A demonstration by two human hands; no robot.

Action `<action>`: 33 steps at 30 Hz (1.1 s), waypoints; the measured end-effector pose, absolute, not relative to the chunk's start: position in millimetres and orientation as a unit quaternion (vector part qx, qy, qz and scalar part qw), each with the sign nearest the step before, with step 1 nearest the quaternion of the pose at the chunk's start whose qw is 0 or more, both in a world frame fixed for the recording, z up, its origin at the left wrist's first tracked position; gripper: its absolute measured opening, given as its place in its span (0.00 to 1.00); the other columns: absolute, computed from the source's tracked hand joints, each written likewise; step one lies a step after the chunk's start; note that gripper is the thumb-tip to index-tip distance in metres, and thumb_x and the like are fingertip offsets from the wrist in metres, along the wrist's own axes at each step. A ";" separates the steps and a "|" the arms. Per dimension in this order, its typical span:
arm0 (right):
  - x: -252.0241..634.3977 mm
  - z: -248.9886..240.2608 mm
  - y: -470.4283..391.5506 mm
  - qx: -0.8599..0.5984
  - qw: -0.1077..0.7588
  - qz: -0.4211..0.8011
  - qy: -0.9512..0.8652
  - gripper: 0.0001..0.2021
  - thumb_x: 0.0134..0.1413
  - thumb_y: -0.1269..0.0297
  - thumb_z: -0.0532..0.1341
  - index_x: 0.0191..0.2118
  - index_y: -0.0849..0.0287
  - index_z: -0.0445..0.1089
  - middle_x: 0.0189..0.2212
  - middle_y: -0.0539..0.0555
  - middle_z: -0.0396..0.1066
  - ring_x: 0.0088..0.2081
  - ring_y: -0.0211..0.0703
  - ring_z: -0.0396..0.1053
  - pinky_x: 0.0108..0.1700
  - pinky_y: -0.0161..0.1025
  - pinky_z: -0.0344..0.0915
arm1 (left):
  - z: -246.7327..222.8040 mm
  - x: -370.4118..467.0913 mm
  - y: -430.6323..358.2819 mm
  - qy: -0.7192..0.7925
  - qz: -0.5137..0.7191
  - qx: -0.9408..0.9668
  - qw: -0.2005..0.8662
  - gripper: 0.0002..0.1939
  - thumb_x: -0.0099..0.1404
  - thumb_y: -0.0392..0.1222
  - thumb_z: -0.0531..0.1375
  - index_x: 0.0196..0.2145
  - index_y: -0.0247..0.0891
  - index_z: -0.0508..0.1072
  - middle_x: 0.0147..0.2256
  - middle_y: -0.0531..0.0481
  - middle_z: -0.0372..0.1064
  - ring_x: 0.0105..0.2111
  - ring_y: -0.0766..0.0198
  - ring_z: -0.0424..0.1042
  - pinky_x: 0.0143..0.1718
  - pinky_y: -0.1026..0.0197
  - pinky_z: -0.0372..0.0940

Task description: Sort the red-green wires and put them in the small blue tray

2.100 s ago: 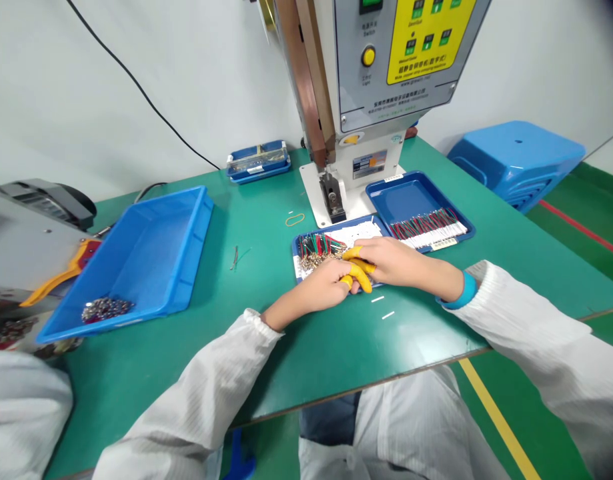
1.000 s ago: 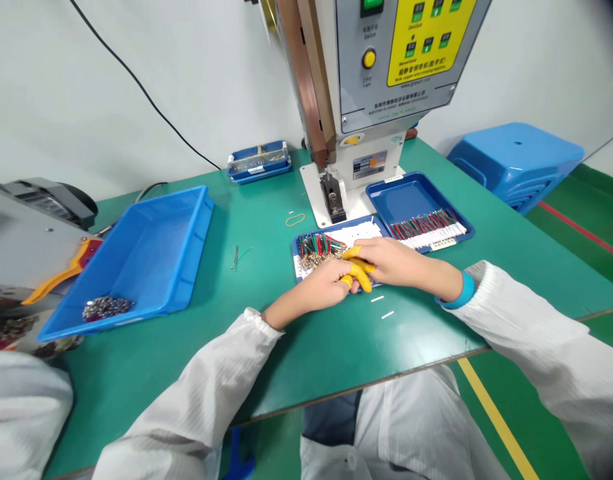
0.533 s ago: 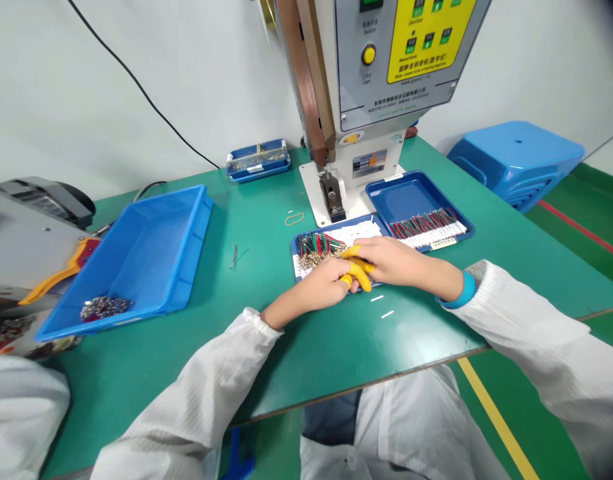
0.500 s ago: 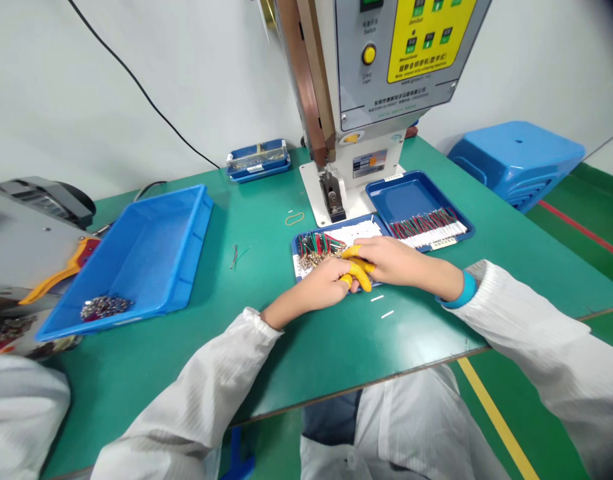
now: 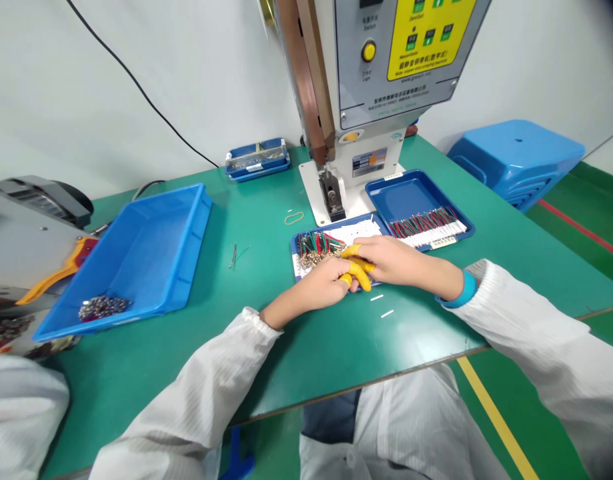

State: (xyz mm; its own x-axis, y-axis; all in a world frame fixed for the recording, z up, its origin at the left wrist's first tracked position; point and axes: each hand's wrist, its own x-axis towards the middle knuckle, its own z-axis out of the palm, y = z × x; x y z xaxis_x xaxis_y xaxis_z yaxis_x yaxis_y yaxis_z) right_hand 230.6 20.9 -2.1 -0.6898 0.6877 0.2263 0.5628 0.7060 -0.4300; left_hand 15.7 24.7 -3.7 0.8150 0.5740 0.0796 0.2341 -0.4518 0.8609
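Note:
My left hand (image 5: 331, 279) and my right hand (image 5: 383, 259) meet over the front edge of a blue tray (image 5: 294, 257). Yellow finger cots cover some fingertips on both. Their fingers are closed together in a pinch, and whatever lies between them is hidden. Inside this tray are red, green and black wires (image 5: 320, 241) with brass-coloured ends, beside a pile of white sleeves (image 5: 361, 230). A second blue tray (image 5: 406, 190), to the right, holds a row of twisted red and dark wires (image 5: 426, 223) with white ends.
Behind the trays stands a crimping machine (image 5: 386, 80). A large blue bin (image 5: 151, 227) with metal parts (image 5: 103, 307) sits left. On the table lie a rubber band (image 5: 294, 218), a loose wire (image 5: 233, 256) and white sleeve pieces (image 5: 387, 313). A blue stool (image 5: 516, 157) stands right; a white sleeve (image 5: 23, 413) shows at left.

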 end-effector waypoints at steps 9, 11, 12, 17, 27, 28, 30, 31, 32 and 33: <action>231.9 -5.5 21.5 -0.343 0.193 0.152 -0.907 0.14 0.61 0.72 0.62 0.52 0.60 0.74 0.40 0.57 0.75 0.40 0.47 0.72 0.42 0.39 0.64 | -3.1 16.2 24.8 0.240 0.186 0.829 0.470 0.20 0.51 0.23 0.50 0.32 0.33 0.80 0.27 0.53 0.72 0.26 0.68 0.67 0.32 0.65 0.61; 231.8 -5.0 21.5 -0.342 0.193 0.151 -0.907 0.13 0.61 0.72 0.63 0.51 0.60 0.74 0.39 0.56 0.75 0.39 0.47 0.72 0.41 0.39 0.64 | -2.6 16.3 24.8 0.238 0.186 0.828 0.472 0.20 0.51 0.23 0.50 0.33 0.33 0.80 0.27 0.52 0.72 0.27 0.68 0.68 0.33 0.65 0.62; 231.6 -4.6 21.5 -0.342 0.192 0.151 -0.907 0.12 0.61 0.72 0.63 0.50 0.60 0.74 0.39 0.56 0.75 0.39 0.47 0.72 0.41 0.39 0.64 | -2.3 16.3 24.7 0.238 0.184 0.829 0.471 0.20 0.52 0.23 0.50 0.33 0.33 0.80 0.27 0.52 0.72 0.26 0.68 0.68 0.32 0.65 0.62; 231.2 -3.5 21.5 -0.342 0.191 0.154 -0.907 0.12 0.60 0.72 0.63 0.50 0.60 0.74 0.39 0.56 0.75 0.38 0.46 0.72 0.41 0.39 0.64 | -1.2 16.7 24.3 0.243 0.187 0.829 0.469 0.19 0.52 0.24 0.50 0.32 0.34 0.80 0.26 0.53 0.72 0.26 0.69 0.68 0.33 0.65 0.62; 231.3 -4.6 21.7 -0.343 0.192 0.158 -0.906 0.12 0.60 0.71 0.64 0.50 0.61 0.74 0.38 0.56 0.75 0.39 0.47 0.73 0.41 0.39 0.64 | -1.7 16.5 24.3 0.241 0.180 0.827 0.476 0.19 0.53 0.24 0.51 0.33 0.34 0.80 0.27 0.53 0.72 0.26 0.69 0.67 0.32 0.66 0.61; 231.3 -4.6 21.8 -0.343 0.192 0.158 -0.906 0.12 0.60 0.71 0.64 0.50 0.61 0.74 0.39 0.56 0.75 0.39 0.47 0.73 0.41 0.39 0.64 | -1.8 16.4 24.4 0.239 0.181 0.827 0.476 0.19 0.53 0.24 0.51 0.32 0.34 0.80 0.27 0.53 0.72 0.26 0.69 0.67 0.32 0.66 0.61; 231.4 -4.8 22.0 -0.343 0.191 0.159 -0.906 0.12 0.60 0.71 0.64 0.50 0.60 0.74 0.39 0.56 0.75 0.39 0.46 0.73 0.41 0.39 0.64 | -2.1 16.5 24.6 0.238 0.184 0.827 0.475 0.19 0.53 0.24 0.51 0.32 0.34 0.80 0.27 0.53 0.72 0.26 0.69 0.67 0.33 0.65 0.62; 231.6 -4.9 22.1 -0.344 0.191 0.159 -0.906 0.12 0.60 0.71 0.64 0.50 0.60 0.74 0.39 0.56 0.75 0.39 0.46 0.73 0.41 0.39 0.64 | -2.4 16.6 24.7 0.240 0.183 0.828 0.473 0.19 0.53 0.24 0.51 0.32 0.34 0.79 0.27 0.53 0.72 0.26 0.69 0.67 0.33 0.65 0.62; 231.7 -5.1 22.1 -0.343 0.192 0.159 -0.906 0.12 0.60 0.71 0.64 0.49 0.60 0.74 0.39 0.56 0.75 0.39 0.46 0.73 0.41 0.39 0.64 | -2.7 16.7 24.9 0.241 0.182 0.829 0.471 0.19 0.52 0.23 0.50 0.32 0.34 0.79 0.26 0.53 0.72 0.26 0.69 0.67 0.33 0.65 0.62; 231.8 -5.3 22.1 -0.343 0.194 0.158 -0.905 0.12 0.60 0.71 0.64 0.49 0.60 0.74 0.39 0.56 0.75 0.38 0.46 0.73 0.41 0.39 0.64 | -3.0 16.7 25.0 0.242 0.181 0.830 0.469 0.19 0.52 0.24 0.51 0.32 0.34 0.79 0.26 0.53 0.72 0.26 0.69 0.67 0.33 0.65 0.62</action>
